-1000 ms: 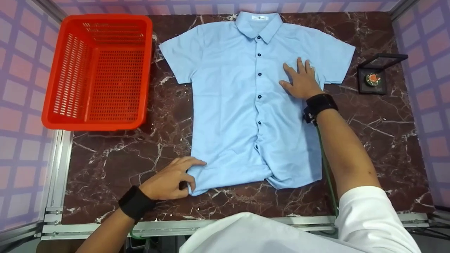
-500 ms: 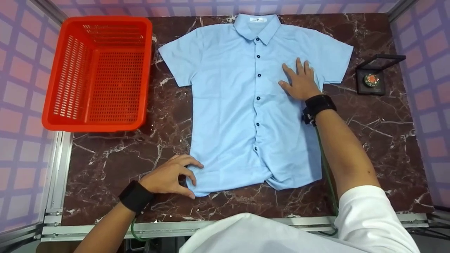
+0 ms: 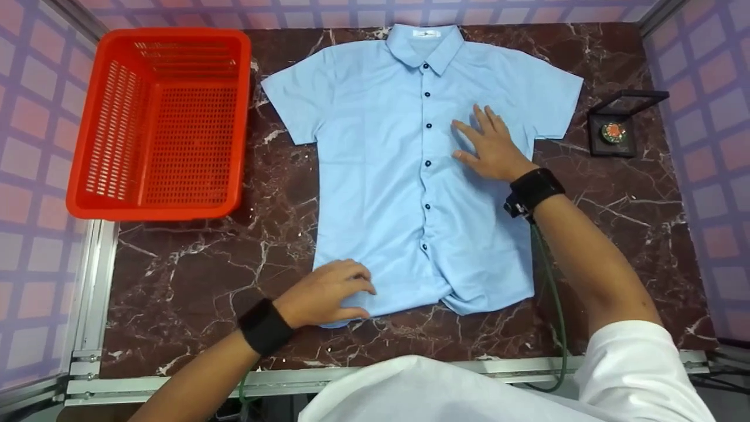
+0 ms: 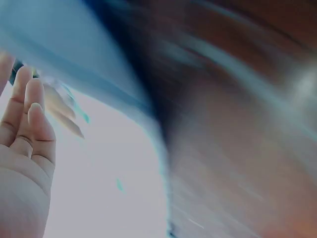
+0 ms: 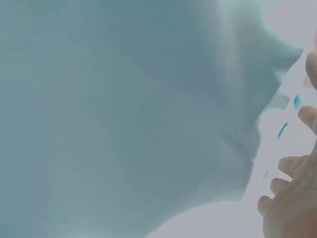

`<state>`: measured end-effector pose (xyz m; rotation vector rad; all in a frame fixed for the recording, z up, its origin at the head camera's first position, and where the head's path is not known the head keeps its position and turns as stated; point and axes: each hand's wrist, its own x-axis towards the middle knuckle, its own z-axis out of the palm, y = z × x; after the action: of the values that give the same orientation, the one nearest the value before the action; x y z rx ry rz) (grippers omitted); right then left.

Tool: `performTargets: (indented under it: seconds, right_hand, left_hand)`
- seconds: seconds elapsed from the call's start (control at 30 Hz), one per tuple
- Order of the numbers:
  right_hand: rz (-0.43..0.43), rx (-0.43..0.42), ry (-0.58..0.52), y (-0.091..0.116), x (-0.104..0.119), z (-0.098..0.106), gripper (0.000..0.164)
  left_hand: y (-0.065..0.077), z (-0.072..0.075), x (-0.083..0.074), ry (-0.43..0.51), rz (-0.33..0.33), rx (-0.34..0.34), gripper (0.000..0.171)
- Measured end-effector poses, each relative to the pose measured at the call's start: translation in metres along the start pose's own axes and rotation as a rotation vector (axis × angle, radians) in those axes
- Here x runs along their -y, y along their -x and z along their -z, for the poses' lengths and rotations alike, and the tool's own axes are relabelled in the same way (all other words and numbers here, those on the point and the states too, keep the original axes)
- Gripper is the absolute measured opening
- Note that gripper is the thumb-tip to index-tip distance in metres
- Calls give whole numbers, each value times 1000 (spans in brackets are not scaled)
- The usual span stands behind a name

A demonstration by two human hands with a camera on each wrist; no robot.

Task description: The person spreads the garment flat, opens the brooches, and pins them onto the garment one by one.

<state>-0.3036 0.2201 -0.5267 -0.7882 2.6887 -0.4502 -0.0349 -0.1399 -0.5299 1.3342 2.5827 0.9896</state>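
While its length runs straight ahead, collar [image 3: 404, 50] far away, one blue cloth shirt [image 3: 375, 176] lies on the veined worktop [image 3: 205, 281], six round buttons [image 3: 428, 163] down it. The left hand [image 3: 328, 291] is over a near corner, the right hand [image 3: 492, 149] over the chest, each grip's fingers apart. One holey red basket [image 3: 164, 214] sits left, one black box [image 3: 628, 145] right.

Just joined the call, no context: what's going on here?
A person has both hands at a blue shirt spread front up on a table. The left hand is at a lower corner, the right hand over the chest; neither grips the cloth. The hem is rumpled near the middle. A red basket sits to the left, an open black box to the right.
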Motion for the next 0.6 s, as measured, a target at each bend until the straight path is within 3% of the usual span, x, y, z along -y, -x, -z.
performTargets:
  seconds: [0.1,0.27,0.47,0.53,0.6]
  right_hand:
    - [33,32,18,3,9,-1,65]
    - [-10,61,14,2,8,-6,66]
    - [-84,54,0,-1,-1,-8,68]
    - [-102,52,-12,-1,-2,-8,69]
    - [-120,57,-21,0,-3,-8,71]
  left_hand:
    - [-22,-9,-11,-23,-53,81,39]
    - [-55,-29,-13,-98,-47,231,44]
    - [-78,-52,-17,-309,-10,253,59]
    - [-82,-56,-19,-369,-8,257,56]
    - [-85,-57,-20,-365,4,259,45]
